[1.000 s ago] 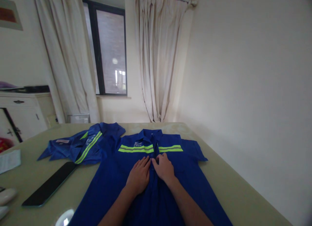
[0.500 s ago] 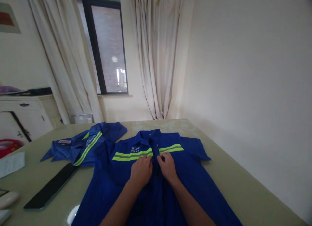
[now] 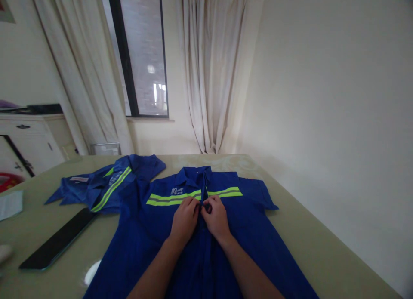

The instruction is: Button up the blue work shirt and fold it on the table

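A blue short-sleeved work shirt (image 3: 155,238) lies spread out, front up, with its collar away from me. A yellow-green reflective band with a grey stripe crosses its chest, and pale lettering sits above the band. My left hand (image 3: 186,216) pinches the front edge just below the band. Close beside it, my right hand (image 3: 215,215) is closed on the other front edge, thumb and forefinger together. The fingertips of both hands nearly meet at the front opening. Any button or zip between them is hidden by the fingers.
A second blue garment (image 3: 97,187) with a reflective band lies crumpled at the left. Nearer are a long dark flat object (image 3: 58,241), a white round item (image 3: 92,273) and a pale sheet (image 3: 11,204). The table (image 3: 316,251) runs along the wall at right.
Both hands have come closer together at the front opening, drawing the two edges toward each other. The camera view has tilted down and shifted slightly.
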